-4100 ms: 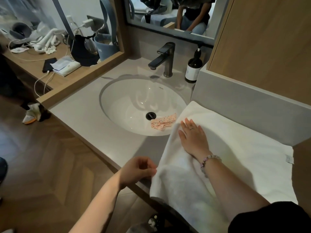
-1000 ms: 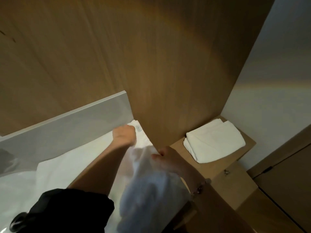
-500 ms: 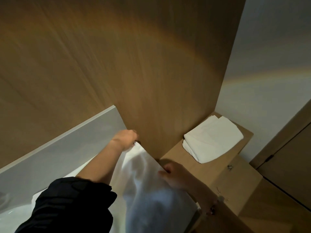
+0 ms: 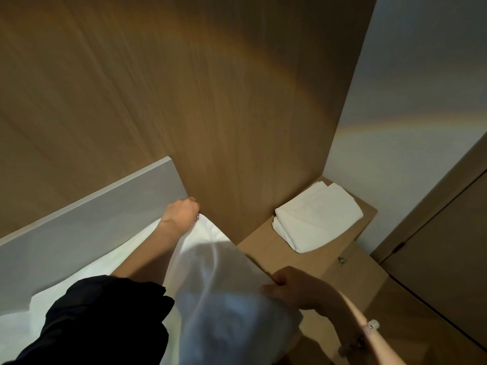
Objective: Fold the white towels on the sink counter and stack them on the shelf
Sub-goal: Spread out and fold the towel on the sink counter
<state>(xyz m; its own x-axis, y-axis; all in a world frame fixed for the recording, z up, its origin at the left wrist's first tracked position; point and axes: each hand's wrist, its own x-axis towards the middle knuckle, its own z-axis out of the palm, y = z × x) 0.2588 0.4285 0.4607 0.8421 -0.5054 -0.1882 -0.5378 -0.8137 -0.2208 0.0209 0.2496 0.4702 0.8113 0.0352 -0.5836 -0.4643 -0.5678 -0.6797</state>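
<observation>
The white towel (image 4: pixel 224 299) fills the lower middle of the frame. Part of it is spread over the surface at lower left, which the cloth hides, and part is lifted between the two hands. The left hand (image 4: pixel 181 214) reaches to the far corner, where the grey backsplash (image 4: pixel 92 219) meets the tall wooden panel (image 4: pixel 237 127). Its fingers are curled round the towel's far corner. The right hand (image 4: pixel 292 288), with a bracelet (image 4: pixel 373 325) on its wrist, sits at lower right and pinches the near end of the same edge between thumb and fingers.

The held edge runs diagonally from the frame's centre down toward lower right, along the foot of the panel and the lip of the shelf (image 4: pixel 266 248). The towel's bulk hangs and bunches to the lower left of that line, so the next fold probably means carrying this edge back across the cloth, away from the panel.

The shelf lies to the right of both hands, beyond the panel's end, and the right hand is plainly the nearer one to it. On it rests a folded white bundle (image 4: pixel 316 217), its long side angled toward the upper right. Layered edges show at its left end, but I cannot tell whether it is one towel or two. Bare wood remains on the shelf between the bundle and the right hand.
</observation>
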